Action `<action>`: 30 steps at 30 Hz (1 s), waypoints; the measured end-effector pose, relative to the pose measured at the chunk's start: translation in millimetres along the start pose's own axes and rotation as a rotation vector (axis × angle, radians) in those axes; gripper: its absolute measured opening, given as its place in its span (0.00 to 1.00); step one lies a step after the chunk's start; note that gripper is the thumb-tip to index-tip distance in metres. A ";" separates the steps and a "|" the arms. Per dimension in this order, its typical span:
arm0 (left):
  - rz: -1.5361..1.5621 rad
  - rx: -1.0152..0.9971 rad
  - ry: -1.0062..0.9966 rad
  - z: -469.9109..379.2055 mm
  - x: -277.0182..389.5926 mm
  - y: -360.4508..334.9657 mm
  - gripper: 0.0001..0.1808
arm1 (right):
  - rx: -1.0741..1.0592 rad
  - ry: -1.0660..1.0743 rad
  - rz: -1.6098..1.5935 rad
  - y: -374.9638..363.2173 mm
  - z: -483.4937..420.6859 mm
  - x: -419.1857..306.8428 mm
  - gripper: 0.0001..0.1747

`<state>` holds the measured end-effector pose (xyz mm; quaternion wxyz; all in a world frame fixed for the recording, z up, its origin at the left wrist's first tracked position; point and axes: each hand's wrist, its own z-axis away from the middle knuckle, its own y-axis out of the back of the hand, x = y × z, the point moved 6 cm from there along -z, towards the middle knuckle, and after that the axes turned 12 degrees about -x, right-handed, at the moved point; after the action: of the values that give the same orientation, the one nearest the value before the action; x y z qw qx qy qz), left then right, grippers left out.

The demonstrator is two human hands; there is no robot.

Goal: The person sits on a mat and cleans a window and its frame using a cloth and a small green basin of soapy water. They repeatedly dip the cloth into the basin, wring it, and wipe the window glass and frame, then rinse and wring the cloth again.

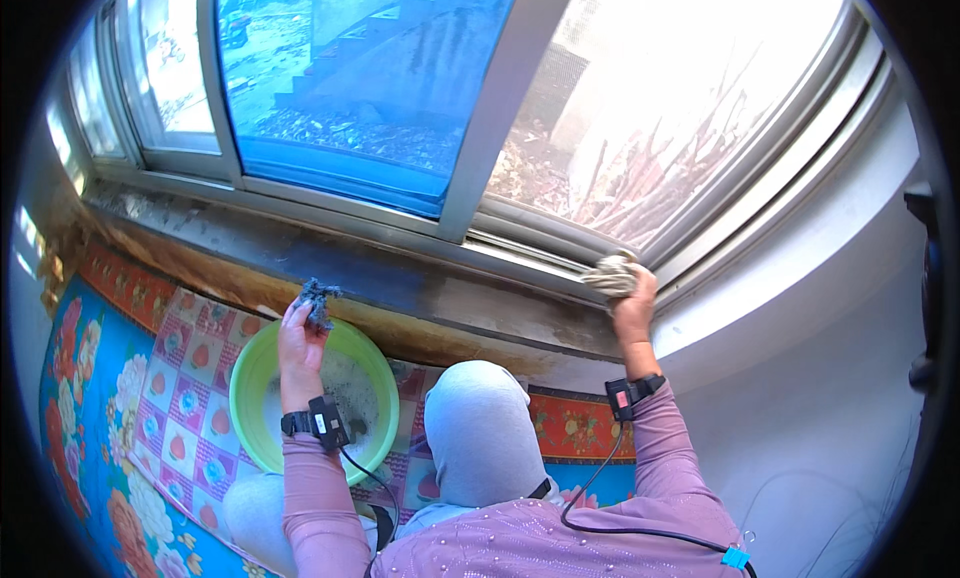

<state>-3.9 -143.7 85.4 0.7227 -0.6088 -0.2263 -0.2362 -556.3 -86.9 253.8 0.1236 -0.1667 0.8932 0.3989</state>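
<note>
My right hand (636, 304) grips a crumpled pale cloth (611, 275) against the lower right corner of the sliding window's aluminium frame (540, 261). Between the fingers of my left hand (301, 342) is a dark blue-grey scrubbing pad (320, 302), raised over the far rim of a light green plastic basin (390, 398). Cloudy, sudsy water (352, 390) with dark specks fills the bottom of the basin. Below the frame runs a stone window sill (495, 308), which looks wet and dark in places.
A blue-tinted glass pane (360, 90) stands left of the brighter right-hand opening. The basin rests on a pink checked mat (184, 398) over a blue floral covering (135, 495). A white wall (780, 428) curves along the right. A black cable (637, 531) crosses my chest.
</note>
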 end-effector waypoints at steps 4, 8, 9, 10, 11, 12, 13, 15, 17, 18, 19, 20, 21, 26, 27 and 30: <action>0.020 -0.025 0.003 1.6 1.2 -4.8 0.15 | -0.162 0.398 -0.007 -36.5 -56.9 -159.5 0.27; 0.007 -0.031 -0.025 -0.6 4.7 1.0 0.15 | 0.175 0.578 0.024 -8.5 -158.2 -260.0 0.29; 0.007 -0.027 -0.027 -1.0 5.1 4.6 0.15 | 0.245 0.606 0.036 -0.1 -184.1 -272.5 0.29; 0.010 -0.023 -0.037 -2.1 6.1 7.5 0.15 | 0.340 0.611 -0.017 4.4 -204.1 -280.8 0.28; 0.011 -0.018 -0.030 -2.9 5.4 10.5 0.15 | 0.330 0.572 0.011 -0.4 -215.8 -283.3 0.27; 0.010 -0.013 -0.023 -3.0 4.7 12.7 0.15 | 0.306 0.550 0.007 -10.2 -213.8 -280.4 0.28; 0.000 0.021 -0.010 -2.1 3.4 16.4 0.15 | 0.275 0.552 0.033 -24.8 -202.5 -276.4 0.28; 0.017 -0.012 -0.018 -2.1 2.2 14.9 0.15 | 0.128 0.592 0.154 -73.9 -161.9 -265.0 0.27; 0.016 -0.014 -0.024 -1.8 2.6 13.5 0.15 | 0.033 0.720 0.179 -116.2 -109.7 -254.2 0.18; 0.017 -0.010 -0.025 -1.1 3.2 14.0 0.15 | -0.210 0.662 0.156 -137.5 -89.1 -243.0 0.15; 0.017 -0.005 -0.031 -0.4 4.1 14.5 0.15 | -0.338 0.636 0.168 -151.9 -74.4 -237.7 0.13; 0.004 -0.012 -0.029 0.3 5.5 15.4 0.15 | -0.354 0.661 0.175 -154.4 -72.7 -236.5 0.13; -0.007 -0.018 -0.035 0.4 8.5 16.9 0.15 | -0.431 0.584 0.222 -153.6 -78.1 -232.9 0.12; -0.012 0.058 -0.023 1.6 10.0 34.8 0.16 | 0.154 0.580 -0.008 -51.8 -177.6 -247.7 0.25; -0.005 0.014 -0.030 0.1 8.6 32.7 0.16 | 0.227 0.544 0.042 -43.1 -188.6 -248.6 0.30; -0.004 0.021 -0.007 -1.5 -1.6 27.9 0.16 | 0.201 0.517 -0.002 -69.8 -168.7 -245.0 0.32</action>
<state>12.1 -140.9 62.6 0.7279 -0.6015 -0.2323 -0.2331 -319.6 -209.0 403.5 -0.0922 -0.2505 0.9301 0.2522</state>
